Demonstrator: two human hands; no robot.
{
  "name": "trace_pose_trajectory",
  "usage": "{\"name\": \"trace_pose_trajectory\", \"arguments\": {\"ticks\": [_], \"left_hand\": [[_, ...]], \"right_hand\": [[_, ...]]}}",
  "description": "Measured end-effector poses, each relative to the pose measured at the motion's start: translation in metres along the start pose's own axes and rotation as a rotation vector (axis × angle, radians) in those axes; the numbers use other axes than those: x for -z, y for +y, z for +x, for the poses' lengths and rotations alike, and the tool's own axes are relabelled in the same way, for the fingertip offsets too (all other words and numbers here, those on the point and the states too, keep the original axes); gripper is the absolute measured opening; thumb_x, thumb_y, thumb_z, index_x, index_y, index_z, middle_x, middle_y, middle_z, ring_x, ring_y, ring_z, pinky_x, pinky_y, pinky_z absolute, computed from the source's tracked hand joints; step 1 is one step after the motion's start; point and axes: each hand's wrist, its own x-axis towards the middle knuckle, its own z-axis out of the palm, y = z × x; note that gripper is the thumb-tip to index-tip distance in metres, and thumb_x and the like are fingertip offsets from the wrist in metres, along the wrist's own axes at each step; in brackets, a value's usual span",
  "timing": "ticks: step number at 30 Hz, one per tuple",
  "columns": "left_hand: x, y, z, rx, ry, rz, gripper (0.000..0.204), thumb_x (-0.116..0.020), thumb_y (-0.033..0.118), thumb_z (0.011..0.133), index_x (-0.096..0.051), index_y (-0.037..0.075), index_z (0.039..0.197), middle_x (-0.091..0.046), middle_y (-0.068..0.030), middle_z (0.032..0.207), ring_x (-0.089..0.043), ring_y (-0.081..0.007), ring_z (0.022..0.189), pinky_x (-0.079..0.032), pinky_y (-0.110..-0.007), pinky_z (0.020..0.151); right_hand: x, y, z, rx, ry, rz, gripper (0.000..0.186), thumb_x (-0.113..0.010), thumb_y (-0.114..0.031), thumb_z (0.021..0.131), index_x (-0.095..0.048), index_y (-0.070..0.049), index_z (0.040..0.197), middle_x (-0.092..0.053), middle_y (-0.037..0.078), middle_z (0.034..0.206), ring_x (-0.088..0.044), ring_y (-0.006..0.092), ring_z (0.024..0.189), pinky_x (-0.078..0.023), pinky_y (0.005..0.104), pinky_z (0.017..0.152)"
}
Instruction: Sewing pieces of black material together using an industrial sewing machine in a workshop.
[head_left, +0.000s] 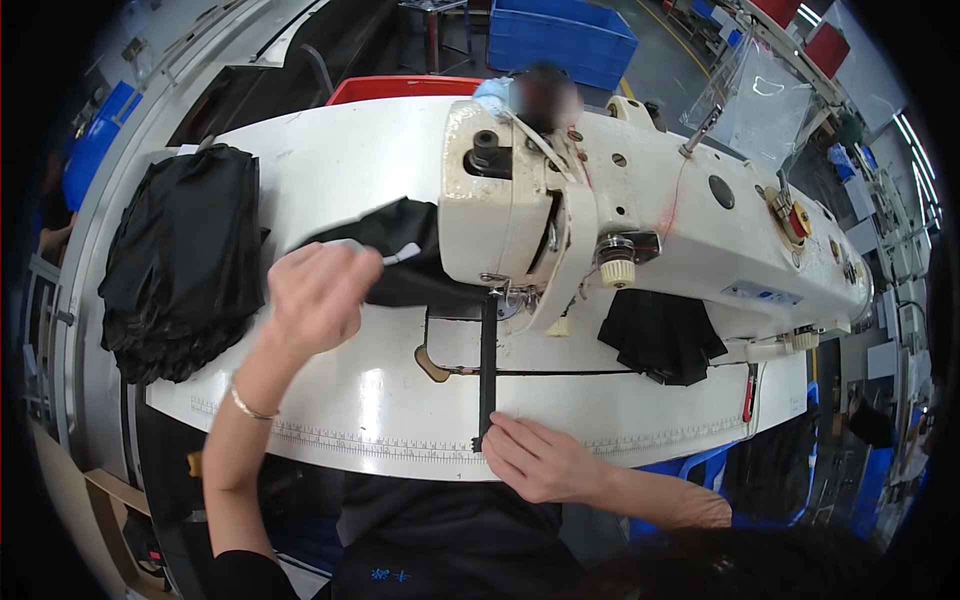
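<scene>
A narrow black fabric strip (487,370) runs from under the needle area of the white sewing machine (640,190) toward the table's front edge. My right hand (535,460) is closed on its near end, fingertips pinched together. Raised over the table left of the machine head, my left hand (322,295) is closed and slightly blurred. A pale thing shows at its fingers, and a small white piece (403,253) lies just beyond, against black fabric (410,225) at the machine head. I cannot make out what the left hand holds.
A thick stack of black fabric pieces (185,260) lies at the left. Another black piece (665,335) rests under the machine arm. A red-handled tool (748,395) lies at the table's right. Behind the table are a red bin (400,88) and a blue crate (560,40).
</scene>
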Motion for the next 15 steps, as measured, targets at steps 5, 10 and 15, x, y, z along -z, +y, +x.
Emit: {"name": "trace_pose_trajectory", "arguments": {"ticks": [5, 10, 15], "left_hand": [[0.022, 0.071, -0.035, -0.603, -0.32, 0.02, 0.014, -0.057, 0.016, 0.079, -0.065, 0.009, 0.088, -0.046, 0.004, 0.074, -0.044, -0.0056, 0.06, -0.029, -0.019, 0.052], [0.017, 0.14, -0.086, 0.073, -0.438, -0.167, 0.031, -0.062, 0.012, 0.069, -0.069, 0.002, 0.098, -0.056, -0.0021, 0.088, -0.05, -0.0117, 0.071, -0.04, -0.023, 0.064], [0.02, 0.142, -0.079, 0.207, -0.225, -0.203, 0.034, -0.065, 0.013, 0.061, -0.071, 0.002, 0.093, -0.06, -0.0042, 0.087, -0.054, -0.0145, 0.071, -0.043, -0.024, 0.06]], "right_hand": [[0.002, -0.002, 0.0, -0.033, 0.008, 0.024, 0.029, -0.062, -0.012, 0.077, -0.065, 0.005, 0.101, -0.064, 0.014, 0.1, -0.064, 0.0289, 0.101, -0.054, 0.0356, 0.085], [0.004, 0.0, 0.0, -0.07, 0.07, 0.026, 0.027, -0.062, -0.012, 0.079, -0.067, 0.003, 0.101, -0.064, 0.012, 0.102, -0.064, 0.027, 0.101, -0.053, 0.0346, 0.085], [0.006, 0.003, 0.0, -0.073, 0.213, 0.037, 0.024, -0.06, -0.011, 0.083, -0.068, 0.002, 0.101, -0.065, 0.011, 0.105, -0.065, 0.0248, 0.102, -0.053, 0.0329, 0.083]]}}
